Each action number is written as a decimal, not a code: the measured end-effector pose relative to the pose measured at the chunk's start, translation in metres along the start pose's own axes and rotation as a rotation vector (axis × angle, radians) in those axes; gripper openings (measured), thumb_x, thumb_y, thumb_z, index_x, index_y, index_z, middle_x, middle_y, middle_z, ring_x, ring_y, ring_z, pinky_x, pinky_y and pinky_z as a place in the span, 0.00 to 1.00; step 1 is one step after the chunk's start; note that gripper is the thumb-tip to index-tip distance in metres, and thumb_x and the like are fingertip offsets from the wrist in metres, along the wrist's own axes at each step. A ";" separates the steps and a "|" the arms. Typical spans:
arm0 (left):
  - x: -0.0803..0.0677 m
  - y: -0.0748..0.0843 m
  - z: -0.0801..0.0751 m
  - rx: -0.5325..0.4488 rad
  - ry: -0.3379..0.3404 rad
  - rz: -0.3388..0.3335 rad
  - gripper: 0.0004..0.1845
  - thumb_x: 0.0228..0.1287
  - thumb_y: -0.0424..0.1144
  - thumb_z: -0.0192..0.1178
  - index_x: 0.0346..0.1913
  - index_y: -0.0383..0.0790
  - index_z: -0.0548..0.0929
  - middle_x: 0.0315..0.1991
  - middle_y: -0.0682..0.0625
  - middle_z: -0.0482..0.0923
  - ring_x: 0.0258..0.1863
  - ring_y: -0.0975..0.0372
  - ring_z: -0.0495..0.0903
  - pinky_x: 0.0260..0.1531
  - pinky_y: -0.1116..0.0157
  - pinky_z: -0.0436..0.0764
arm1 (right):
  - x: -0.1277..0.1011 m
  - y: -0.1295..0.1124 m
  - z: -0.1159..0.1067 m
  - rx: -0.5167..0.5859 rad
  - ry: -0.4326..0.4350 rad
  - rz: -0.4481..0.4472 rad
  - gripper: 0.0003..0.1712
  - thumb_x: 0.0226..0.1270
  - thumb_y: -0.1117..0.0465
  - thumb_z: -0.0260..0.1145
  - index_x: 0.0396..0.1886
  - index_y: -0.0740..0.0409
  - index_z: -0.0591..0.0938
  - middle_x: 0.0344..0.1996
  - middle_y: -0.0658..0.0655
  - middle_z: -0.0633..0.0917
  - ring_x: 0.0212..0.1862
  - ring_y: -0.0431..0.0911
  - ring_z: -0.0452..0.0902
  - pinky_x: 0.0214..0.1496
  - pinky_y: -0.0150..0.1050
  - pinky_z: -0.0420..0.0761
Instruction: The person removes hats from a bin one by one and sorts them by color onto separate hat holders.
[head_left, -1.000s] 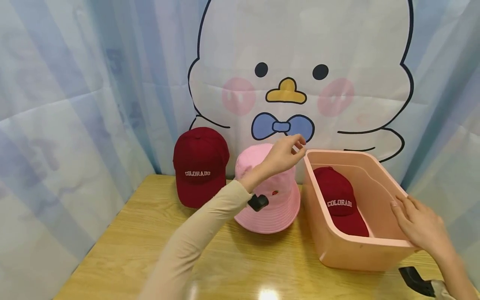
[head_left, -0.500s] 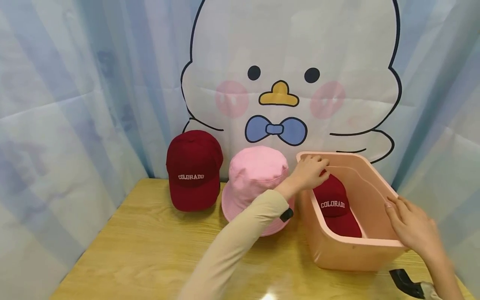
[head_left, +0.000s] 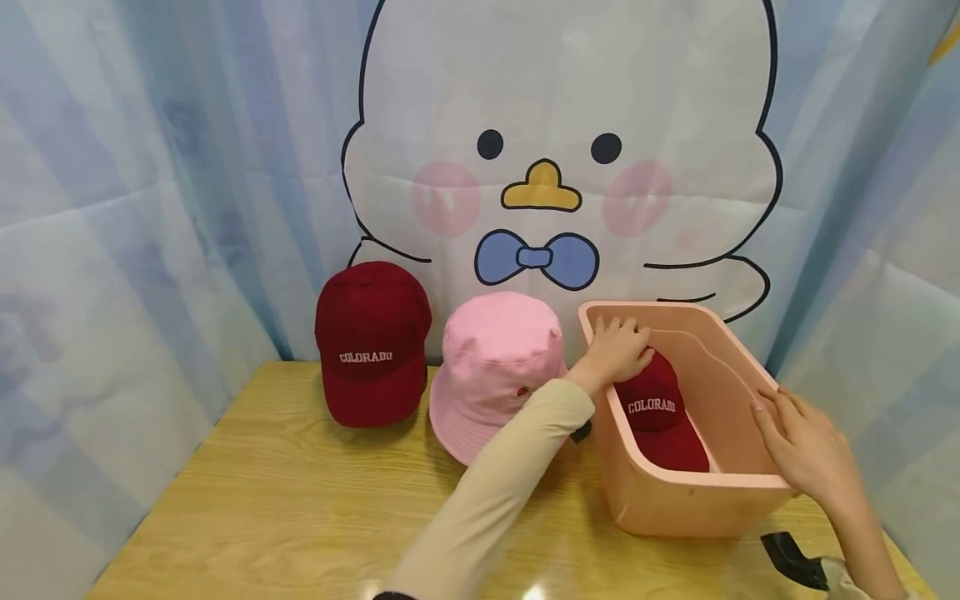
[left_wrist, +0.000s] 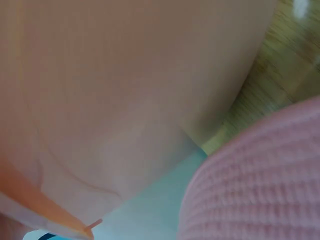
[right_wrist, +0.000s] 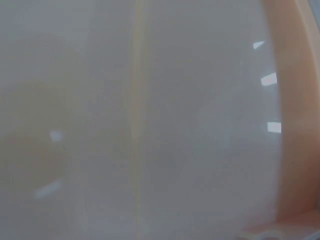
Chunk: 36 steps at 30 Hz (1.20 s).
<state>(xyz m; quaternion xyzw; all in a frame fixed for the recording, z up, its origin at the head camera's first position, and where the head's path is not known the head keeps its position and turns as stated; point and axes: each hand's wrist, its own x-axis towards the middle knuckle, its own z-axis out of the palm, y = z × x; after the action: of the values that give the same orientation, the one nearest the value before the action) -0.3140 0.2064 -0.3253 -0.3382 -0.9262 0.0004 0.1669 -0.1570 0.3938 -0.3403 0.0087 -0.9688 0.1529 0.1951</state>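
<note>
A peach plastic bin (head_left: 697,504) stands at the right of the table, its top open. Inside, against its left wall, lies a dark red COLORADO cap (head_left: 654,404). My left hand (head_left: 617,350) grips the bin's left rim near the back corner, fingers over the edge. On the opposite rim, my right hand (head_left: 806,446) holds the edge with the thumb on the inner side. Beside the bin sits a pink bucket hat (head_left: 498,350), partly hidden by my left sleeve. The left wrist view shows the bin's outer wall (left_wrist: 125,90) and the hat's stitched brim (left_wrist: 260,185).
A second dark red COLORADO cap (head_left: 373,342) stands left of the bucket hat on the wooden table (head_left: 300,500). Behind hangs a curtain (head_left: 555,75) with a cartoon bird print. The right wrist view is mostly a pale, shiny surface (right_wrist: 200,125).
My left hand has moved right and down, from above the pink bucket hat onto the bin's left rim. My right hand stays on the right rim. The whole head view shifts slightly left.
</note>
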 end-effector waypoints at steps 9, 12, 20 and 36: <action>0.014 0.009 0.007 0.064 -0.145 -0.027 0.22 0.65 0.57 0.40 0.60 0.59 0.66 0.59 0.56 0.66 0.60 0.60 0.64 0.63 0.50 0.52 | 0.000 0.001 0.001 -0.005 -0.007 -0.001 0.29 0.71 0.51 0.41 0.57 0.71 0.67 0.55 0.79 0.64 0.52 0.74 0.58 0.47 0.68 0.57; 0.016 0.011 0.008 0.077 -0.206 -0.045 0.24 0.65 0.59 0.39 0.62 0.61 0.63 0.60 0.56 0.64 0.62 0.60 0.62 0.64 0.50 0.49 | 0.000 0.001 0.000 -0.008 -0.011 -0.002 0.29 0.71 0.51 0.41 0.58 0.71 0.67 0.55 0.79 0.64 0.52 0.74 0.58 0.46 0.68 0.57; 0.016 0.019 0.010 0.132 -0.324 -0.057 0.26 0.63 0.63 0.36 0.64 0.65 0.57 0.65 0.55 0.59 0.65 0.58 0.59 0.65 0.49 0.46 | 0.000 0.002 0.002 -0.007 -0.008 -0.008 0.28 0.71 0.51 0.41 0.57 0.70 0.67 0.55 0.79 0.64 0.51 0.74 0.58 0.45 0.68 0.57; 0.018 0.025 0.012 0.134 -0.513 -0.135 0.31 0.58 0.68 0.38 0.65 0.75 0.48 0.63 0.71 0.59 0.65 0.68 0.57 0.65 0.49 0.40 | 0.001 0.003 0.001 0.003 -0.006 -0.007 0.28 0.71 0.52 0.41 0.59 0.70 0.66 0.56 0.79 0.63 0.52 0.75 0.58 0.45 0.68 0.57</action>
<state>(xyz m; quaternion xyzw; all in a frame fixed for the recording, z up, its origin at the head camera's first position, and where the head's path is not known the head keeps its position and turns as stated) -0.3153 0.2386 -0.3343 -0.2528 -0.9565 0.1363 -0.0513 -0.1589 0.3965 -0.3420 0.0130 -0.9691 0.1537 0.1925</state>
